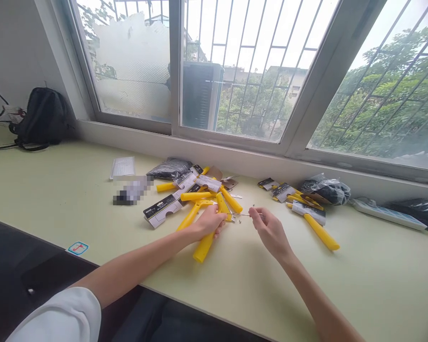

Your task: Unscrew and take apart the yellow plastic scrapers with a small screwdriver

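My left hand point(211, 221) is wrapped round a yellow plastic tool handle point(204, 248), whose flared head point(222, 204) sticks out above the fingers. My right hand point(269, 231) is closed on a thin screwdriver point(244, 215), its metal shaft pointing left to the yellow head. The fingers cover the screwdriver's grip. Small metal pieces point(239, 221) lie on the table just beyond the shaft. Against my left wrist is another yellow handle point(188, 217), and more yellow handles point(197, 195) with black-and-white cards point(163, 209) are heaped behind the left hand.
To the right lie carded yellow tools point(321, 232), a plastic bag of dark things point(324, 188) and a white flat device point(388, 213). Along the window are a black packet point(169, 167) and a clear case point(123, 167). A black backpack point(44, 116) stands far left on the pale table point(57, 190).
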Tool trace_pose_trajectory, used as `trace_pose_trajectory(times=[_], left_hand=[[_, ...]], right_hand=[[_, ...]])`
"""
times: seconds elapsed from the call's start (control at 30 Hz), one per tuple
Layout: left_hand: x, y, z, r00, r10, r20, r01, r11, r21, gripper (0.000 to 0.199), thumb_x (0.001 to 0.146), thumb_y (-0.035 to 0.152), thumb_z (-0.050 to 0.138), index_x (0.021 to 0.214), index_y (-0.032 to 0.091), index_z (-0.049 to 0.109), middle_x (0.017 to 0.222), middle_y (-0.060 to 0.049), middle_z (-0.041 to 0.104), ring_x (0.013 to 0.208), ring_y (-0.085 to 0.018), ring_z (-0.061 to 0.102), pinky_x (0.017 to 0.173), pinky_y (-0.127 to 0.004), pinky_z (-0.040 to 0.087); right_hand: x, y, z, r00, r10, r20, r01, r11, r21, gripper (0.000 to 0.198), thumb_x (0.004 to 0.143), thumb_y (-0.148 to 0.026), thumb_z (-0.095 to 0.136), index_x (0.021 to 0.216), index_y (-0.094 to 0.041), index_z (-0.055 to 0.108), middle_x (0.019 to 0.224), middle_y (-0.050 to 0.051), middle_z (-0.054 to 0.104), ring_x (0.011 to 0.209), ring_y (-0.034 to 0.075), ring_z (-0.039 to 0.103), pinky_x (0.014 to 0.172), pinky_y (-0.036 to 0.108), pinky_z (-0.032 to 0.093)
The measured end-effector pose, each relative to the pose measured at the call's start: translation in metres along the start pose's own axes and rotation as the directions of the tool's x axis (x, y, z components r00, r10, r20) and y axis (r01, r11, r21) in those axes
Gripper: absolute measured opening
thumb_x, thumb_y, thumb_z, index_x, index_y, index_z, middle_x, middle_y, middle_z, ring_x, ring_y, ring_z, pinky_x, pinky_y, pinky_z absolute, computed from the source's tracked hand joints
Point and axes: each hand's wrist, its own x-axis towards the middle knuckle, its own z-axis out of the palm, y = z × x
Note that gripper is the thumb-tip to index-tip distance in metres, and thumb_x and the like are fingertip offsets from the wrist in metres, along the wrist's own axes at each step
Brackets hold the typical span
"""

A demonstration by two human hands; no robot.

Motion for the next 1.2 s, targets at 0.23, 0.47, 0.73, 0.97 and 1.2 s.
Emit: trace_pose_trajectory(times=[0.23,0.47,0.73,0.97,1.2], left_hand=[[-0.002,0.0,0.002,1.0,-0.022,-0.017,0.022,1.0,0.021,0.021,0.09,0.022,0.059,0.091,0.023,0.038,0.064,0.008,0.047,0.044,-0.008,0.043,0.039,-0.02,0.037],[-0.004,0.0,0.004,1.0,-0.022,-0.001,0.022,0.999,0.036,0.022,0.091,0.023,0.059,0.091,0.023,0.037,0.064,0.008,0.047,0.043,-0.008,0.042,0.04,-0.019,0.037],[0.001,-0.003,0.0,1.0,-0.01,-0.013,0.01,0.999,0.05,0.022,0.09,0.025,0.058,0.09,0.023,0.037,0.063,0.007,0.047,0.044,-0.008,0.042,0.038,-0.02,0.038],[0.0,-0.001,0.001,0.999,0.02,-0.026,-0.019,0.999,0.049,0.019,0.09,0.024,0.059,0.091,0.023,0.04,0.064,0.007,0.048,0.043,-0.008,0.043,0.04,-0.02,0.038],[0.006,-0.008,-0.002,0.998,0.045,-0.031,-0.044,0.998,0.039,0.019,0.09,0.029,0.06,0.091,0.023,0.042,0.063,0.006,0.048,0.043,-0.009,0.043,0.04,-0.021,0.039]], right_hand=[[0.001,0.001,0.002,0.999,-0.049,0.011,0.049,0.998,0.05,0.043,0.086,-0.062,0.063,0.104,-0.022,0.063,0.088,0.004,0.065,0.073,0.019,0.059,0.062,0.028,0.046],[0.0,0.003,0.001,0.999,-0.039,-0.027,0.038,0.999,-0.019,0.039,0.093,-0.059,0.053,0.084,-0.022,0.06,0.061,-0.002,0.053,0.054,0.015,0.045,0.052,0.028,0.035],[-0.002,-0.004,0.002,0.993,-0.12,0.014,0.12,0.991,-0.063,0.038,0.094,-0.058,0.051,0.095,-0.022,0.063,0.083,0.005,0.067,0.066,0.019,0.057,0.06,0.029,0.042],[0.002,0.008,-0.003,1.0,0.001,-0.011,-0.003,0.991,-0.131,0.058,0.092,-0.071,0.045,0.062,-0.022,0.053,0.068,0.006,0.065,0.051,0.016,0.045,0.052,0.031,0.033],[0.001,0.005,-0.002,0.996,-0.07,0.062,0.072,0.997,-0.04,0.025,0.089,-0.046,0.056,0.098,-0.023,0.061,0.081,0.002,0.062,0.069,0.018,0.056,0.061,0.029,0.044]])
